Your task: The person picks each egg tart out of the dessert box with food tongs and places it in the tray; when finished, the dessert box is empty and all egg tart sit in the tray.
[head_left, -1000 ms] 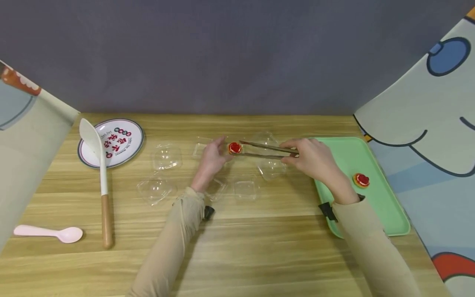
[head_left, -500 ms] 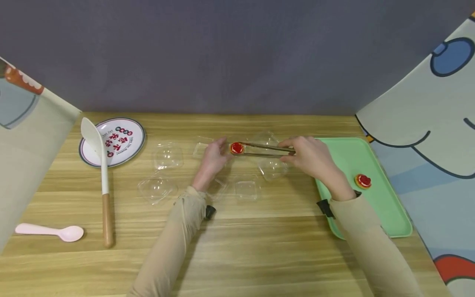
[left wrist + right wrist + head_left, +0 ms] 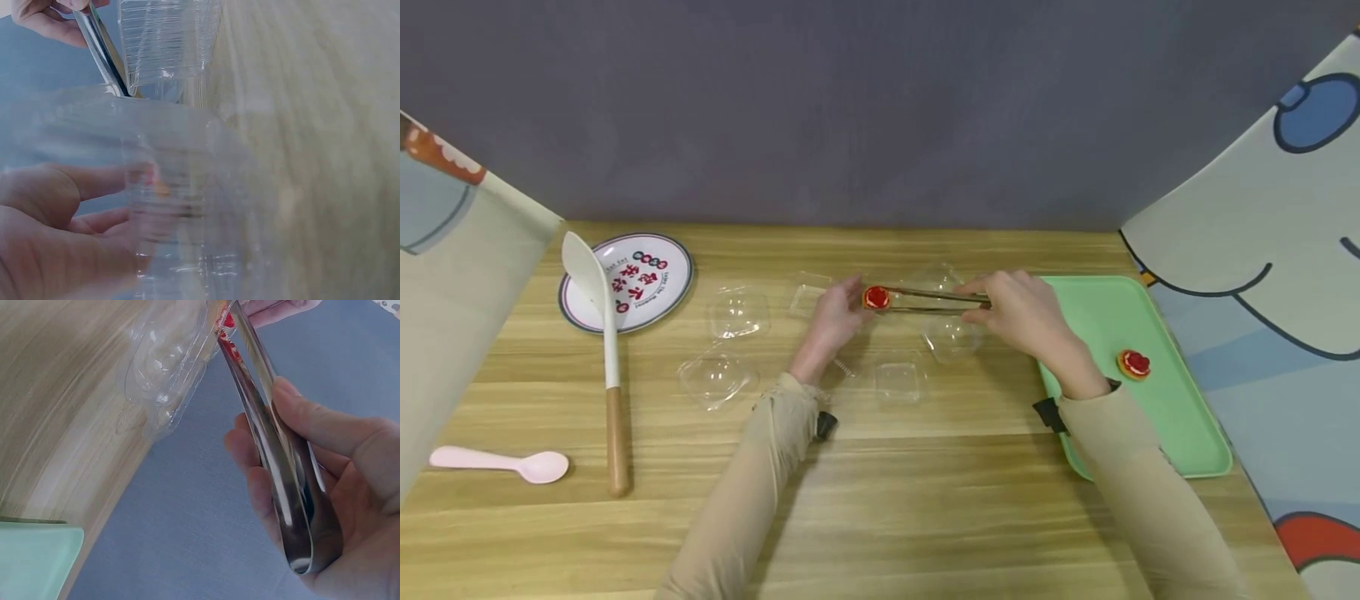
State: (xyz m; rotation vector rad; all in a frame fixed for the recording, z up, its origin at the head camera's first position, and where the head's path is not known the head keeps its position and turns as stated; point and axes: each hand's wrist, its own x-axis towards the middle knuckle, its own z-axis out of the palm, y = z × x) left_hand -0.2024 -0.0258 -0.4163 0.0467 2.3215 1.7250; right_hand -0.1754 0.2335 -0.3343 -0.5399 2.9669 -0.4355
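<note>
My right hand (image 3: 1022, 310) grips a pair of metal tongs (image 3: 278, 481) that point left. At the tongs' tips is a small tart (image 3: 876, 297) with a glossy red top, the tips reaching along its sides. My left hand (image 3: 837, 315) holds a clear plastic box (image 3: 169, 237) from the left, its thumb and fingers seen through the plastic in the left wrist view. The tart overlaps this box in the head view; whether it rests on the box floor I cannot tell. A second red-topped tart (image 3: 1133, 363) lies on the green tray (image 3: 1187, 433).
More clear boxes stand around: an open one at left (image 3: 739, 315), one near the middle front (image 3: 897, 381), and one below the tongs (image 3: 951, 335). At far left, a white spatula (image 3: 610, 350) lies across a patterned plate (image 3: 673, 258), with a pink spoon (image 3: 542, 467) nearer.
The right hand has shifted slightly left with the tongs, whose tips now reach farther over the tart. The left hand has hardly moved.
</note>
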